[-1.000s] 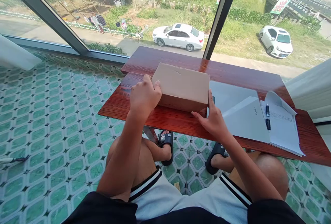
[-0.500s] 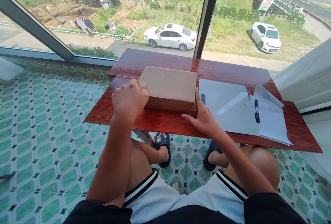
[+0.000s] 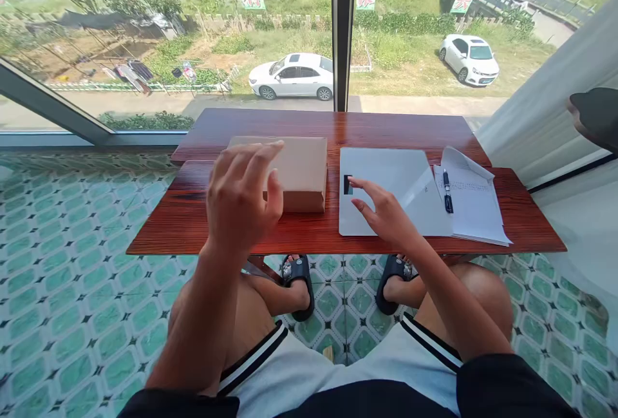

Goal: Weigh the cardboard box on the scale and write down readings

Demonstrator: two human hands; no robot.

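A brown cardboard box [image 3: 302, 167] lies flat on the dark red wooden table [image 3: 309, 231], left of the middle. My left hand [image 3: 244, 192] is raised in front of the box's left part and hides some of it; its fingers are apart and hold nothing. Over the left part of a closed grey laptop [image 3: 391, 167] is my right hand [image 3: 383, 209], its thumb and fingers spread. The fingertips are by a small dark sticker [image 3: 347, 185] on the lid; whether they touch it I cannot tell.
Right of the laptop, papers [image 3: 476, 205] with a curled top sheet carry a black pen [image 3: 447, 192]. A window post [image 3: 342, 38] stands behind the table, and a pale curtain [image 3: 535, 109] hangs at the right. A dark object [image 3: 596, 115] shows at the right edge.
Both hands have let go of the box. My left hand has lifted, and my right hand has gone from the box's right side to over the laptop. The view has turned slightly right.
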